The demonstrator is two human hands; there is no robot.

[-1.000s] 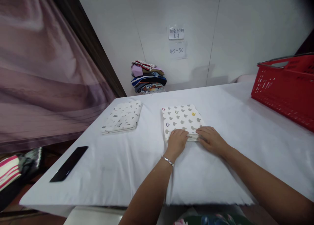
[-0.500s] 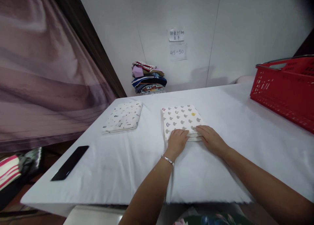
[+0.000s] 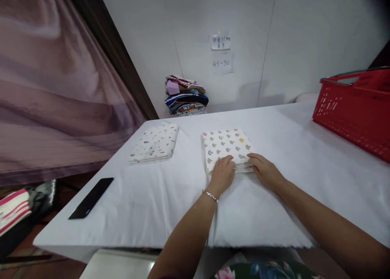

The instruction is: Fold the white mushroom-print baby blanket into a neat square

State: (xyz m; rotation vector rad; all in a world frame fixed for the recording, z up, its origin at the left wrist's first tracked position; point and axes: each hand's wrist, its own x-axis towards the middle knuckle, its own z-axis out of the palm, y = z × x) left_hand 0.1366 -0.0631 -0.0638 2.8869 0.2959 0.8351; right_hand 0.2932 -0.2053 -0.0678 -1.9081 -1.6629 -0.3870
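Note:
A folded white cloth point(image 3: 227, 143) printed with grey mushroom shapes, plus a few coloured ones, lies in front of me on the table. Its layered edge faces me. My left hand point(image 3: 224, 171) grips this front edge near the middle, fingers on top and thumb at the layers. At the front right corner, my right hand point(image 3: 263, 169) holds the same cloth with fingers over the top and thumb lower at the edge. The undersides of both hands are hidden. A bracelet point(image 3: 210, 195) circles my left wrist.
Another folded white cloth point(image 3: 155, 143) with small dark prints lies to the left. A black phone-like slab point(image 3: 91, 198) rests near the left edge of the white-covered table point(image 3: 137, 214). A red basket point(image 3: 353, 112) stands at right, and a fabric stack point(image 3: 186, 96) sits by the wall.
My left fingers have shifted slightly farther onto the cloth, and its front layers look a little lifted. The view has shifted slightly; the other things stay put.

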